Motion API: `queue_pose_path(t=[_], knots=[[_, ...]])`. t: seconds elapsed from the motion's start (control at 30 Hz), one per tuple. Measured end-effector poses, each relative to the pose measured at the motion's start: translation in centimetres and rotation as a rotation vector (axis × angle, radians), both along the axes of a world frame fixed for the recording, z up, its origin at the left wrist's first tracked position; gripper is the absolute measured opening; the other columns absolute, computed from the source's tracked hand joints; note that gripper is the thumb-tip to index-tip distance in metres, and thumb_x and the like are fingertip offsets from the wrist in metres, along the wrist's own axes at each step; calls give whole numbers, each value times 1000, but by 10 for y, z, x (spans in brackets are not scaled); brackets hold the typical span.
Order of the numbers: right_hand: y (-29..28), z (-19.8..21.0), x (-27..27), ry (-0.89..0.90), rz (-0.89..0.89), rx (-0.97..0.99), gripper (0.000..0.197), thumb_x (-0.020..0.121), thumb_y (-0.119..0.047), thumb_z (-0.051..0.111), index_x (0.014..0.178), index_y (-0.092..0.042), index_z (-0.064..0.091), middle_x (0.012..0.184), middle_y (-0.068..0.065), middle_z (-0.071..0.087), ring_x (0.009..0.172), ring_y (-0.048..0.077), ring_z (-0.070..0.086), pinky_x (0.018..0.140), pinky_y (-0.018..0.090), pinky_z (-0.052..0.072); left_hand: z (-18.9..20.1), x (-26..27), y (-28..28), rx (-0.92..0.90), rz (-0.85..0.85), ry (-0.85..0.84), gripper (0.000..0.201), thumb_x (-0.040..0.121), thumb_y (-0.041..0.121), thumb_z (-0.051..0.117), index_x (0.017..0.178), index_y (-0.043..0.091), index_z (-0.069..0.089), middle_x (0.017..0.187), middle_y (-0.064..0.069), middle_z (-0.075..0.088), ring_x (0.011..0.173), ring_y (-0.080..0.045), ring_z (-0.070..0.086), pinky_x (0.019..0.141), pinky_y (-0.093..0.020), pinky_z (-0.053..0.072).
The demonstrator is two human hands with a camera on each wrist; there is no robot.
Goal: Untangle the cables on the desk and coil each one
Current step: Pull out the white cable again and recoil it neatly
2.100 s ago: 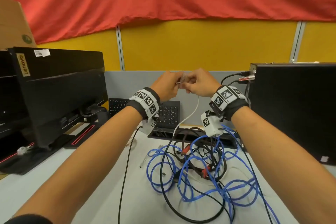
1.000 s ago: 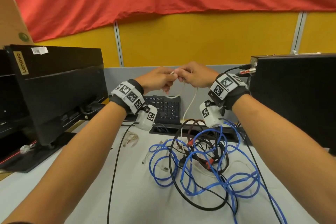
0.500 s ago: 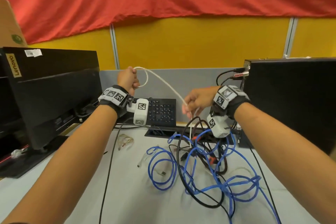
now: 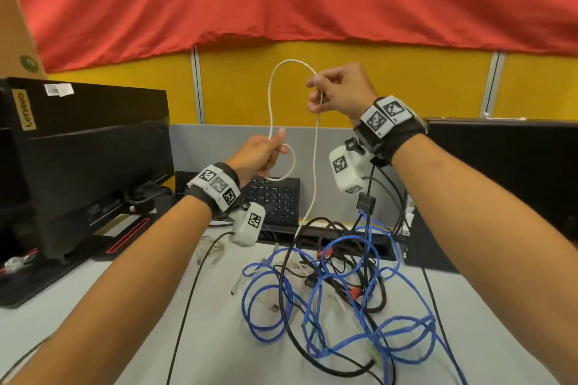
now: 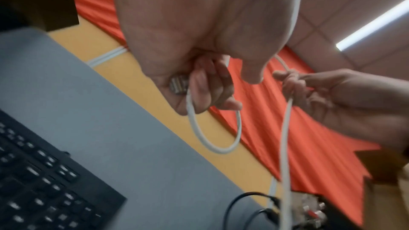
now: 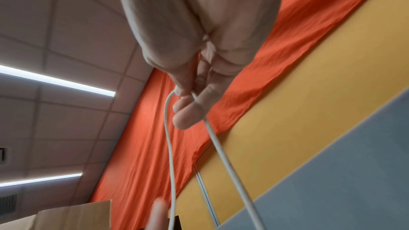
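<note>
Only just begun: left hand (image 4: 261, 155) and right hand (image 4: 339, 92) both pinch the white cable (image 4: 316, 166), first loop forming mid-frame, blue-and-black tangle (image 4: 337, 291) untouched below.

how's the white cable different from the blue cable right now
The white cable is lifted in the air, gripped by the left hand and pinched by the right hand; the blue cable lies untouched on the desk. The white one forms a small loop and a tall arc; the blue one sprawls in many loops, woven through black cables. The white one looks thinner. Neither is fully coiled.
</note>
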State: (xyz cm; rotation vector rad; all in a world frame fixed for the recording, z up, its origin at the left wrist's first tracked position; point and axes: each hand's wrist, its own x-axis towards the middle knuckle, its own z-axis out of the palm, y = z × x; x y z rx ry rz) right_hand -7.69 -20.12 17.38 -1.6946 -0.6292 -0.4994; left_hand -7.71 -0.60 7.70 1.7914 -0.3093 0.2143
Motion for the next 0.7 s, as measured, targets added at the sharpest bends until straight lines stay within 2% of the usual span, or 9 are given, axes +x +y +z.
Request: queue_pose_path(t=[0.07, 0.13, 0.17, 0.27, 0.3, 0.4, 0.57, 0.63, 0.7], knots=[[1, -9, 8, 46, -73, -14, 23, 102, -1, 52, 104, 19, 65, 72, 17, 60, 59, 29, 61, 65, 41, 61, 6, -3, -9, -157, -119, 59, 56, 102, 61, 31, 83, 15, 55, 55, 9, 31, 44, -6, 25, 45, -22, 18], [-5, -19, 21, 111, -214, -62, 22, 102, 1, 50, 106, 17, 65, 75, 17, 61, 58, 27, 58, 61, 40, 58, 12, -4, -8, -331, -154, 96, 60, 104, 60, 20, 79, 14, 51, 52, 10, 30, 40, -4, 23, 41, -20, 16], [-12, -25, 29, 132, -291, -101, 22, 102, 0, 50, 107, 14, 67, 77, 16, 62, 60, 26, 59, 61, 38, 58, 14, -4, -4, -394, -133, 92, 59, 105, 57, 19, 78, 15, 50, 51, 11, 31, 39, -4, 23, 39, -19, 17], [-41, -40, 48, 119, -449, -175, 25, 102, -7, 51, 104, -1, 75, 89, 12, 66, 78, 25, 61, 76, 41, 57, 18, -1, 18, -502, -26, 52, 50, 109, 45, 21, 76, 17, 46, 49, 10, 32, 39, -6, 24, 38, -20, 21], [-50, -45, 52, 109, -469, -168, 26, 102, -10, 52, 104, -4, 77, 90, 11, 67, 79, 23, 60, 74, 40, 55, 18, 0, 25, -521, -10, 60, 47, 110, 40, 22, 75, 17, 44, 49, 10, 32, 39, -6, 24, 38, -20, 22], [-59, -52, 57, 83, -534, -125, 26, 102, -12, 53, 102, -7, 78, 90, 9, 68, 74, 22, 57, 65, 30, 44, 10, 4, 37, -463, -71, 98, 38, 111, 26, 27, 77, 16, 43, 49, 9, 31, 39, -7, 24, 38, -19, 24], [-52, -39, 56, 46, -613, -66, 25, 101, -11, 54, 100, -6, 78, 88, 7, 64, 74, 21, 56, 66, 24, 41, 2, 1, 39, -376, -266, 71, 34, 110, 23, 29, 81, 14, 45, 47, 8, 31, 36, -7, 25, 39, -21, 25], [-54, -22, 53, -25, -662, 11, 22, 99, -13, 57, 100, -6, 78, 85, 5, 63, 76, 19, 56, 63, 22, 39, 0, -3, 41, -244, -270, 49, 36, 109, 25, 30, 79, 14, 45, 45, 6, 32, 35, -10, 27, 40, -21, 27], [-55, -5, 46, -131, -721, 59, 20, 98, -19, 62, 99, -6, 77, 83, 2, 63, 78, 17, 56, 67, 22, 38, -1, -6, 42, -99, -283, 31, 37, 110, 25, 29, 77, 14, 44, 44, 4, 34, 35, -12, 27, 39, -21, 28]])
